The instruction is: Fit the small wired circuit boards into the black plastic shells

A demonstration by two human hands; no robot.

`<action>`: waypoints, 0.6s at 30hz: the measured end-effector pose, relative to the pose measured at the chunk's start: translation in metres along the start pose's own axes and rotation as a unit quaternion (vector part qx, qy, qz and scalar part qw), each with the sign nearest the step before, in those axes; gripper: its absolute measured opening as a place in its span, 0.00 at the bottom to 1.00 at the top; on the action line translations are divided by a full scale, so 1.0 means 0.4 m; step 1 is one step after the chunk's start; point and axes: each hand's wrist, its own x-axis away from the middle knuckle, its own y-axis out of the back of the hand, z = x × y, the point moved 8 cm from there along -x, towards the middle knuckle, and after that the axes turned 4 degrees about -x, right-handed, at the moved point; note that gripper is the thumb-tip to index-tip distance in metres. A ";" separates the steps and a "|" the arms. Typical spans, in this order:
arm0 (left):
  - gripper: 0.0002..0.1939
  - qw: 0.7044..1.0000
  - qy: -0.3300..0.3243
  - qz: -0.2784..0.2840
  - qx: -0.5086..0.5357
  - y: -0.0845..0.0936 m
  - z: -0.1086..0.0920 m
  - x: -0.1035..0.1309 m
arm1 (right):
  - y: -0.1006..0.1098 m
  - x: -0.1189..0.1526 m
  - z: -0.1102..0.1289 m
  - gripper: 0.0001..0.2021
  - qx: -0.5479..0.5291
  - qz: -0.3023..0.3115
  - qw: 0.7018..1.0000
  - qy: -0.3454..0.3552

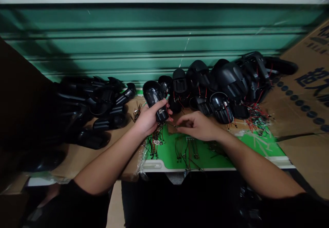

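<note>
Workshop, evidenced by piled black shells point(230, 79), bundled wires point(259, 116), green surface point(168, 155), printed cardboard box point(305, 91), ribbed green wall point(128, 45)

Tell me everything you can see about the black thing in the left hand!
It's a long black shell that looks like shiny plastic. Its wide, rounded end is hollowed like a scoop and points away from the person, leaning a little left. Near the narrower end sits a small, pale, metal-looking piece. The left hand grips it above the table, thumb lying across it. A red wire shows beside it, but I can't tell whether that's attached.
</note>
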 end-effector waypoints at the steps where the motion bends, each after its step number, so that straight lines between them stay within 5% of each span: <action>1: 0.17 1.000 0.003 0.004 -0.003 -0.002 0.004 0.001 | -0.003 0.000 0.019 0.06 0.068 -0.009 0.997 0.046; 4: 0.17 1.000 0.014 0.022 -0.011 -0.012 0.016 0.006 | 0.007 0.007 0.054 0.07 0.154 -0.057 0.979 0.118; 9: 0.17 0.997 0.042 0.053 -0.023 -0.034 0.039 0.022 | 0.080 0.026 0.025 0.19 -0.076 -0.204 0.973 0.073; 18: 0.17 0.990 0.086 0.097 -0.052 -0.065 0.078 0.045 | 0.067 0.016 0.010 0.14 -0.179 -0.198 0.962 0.063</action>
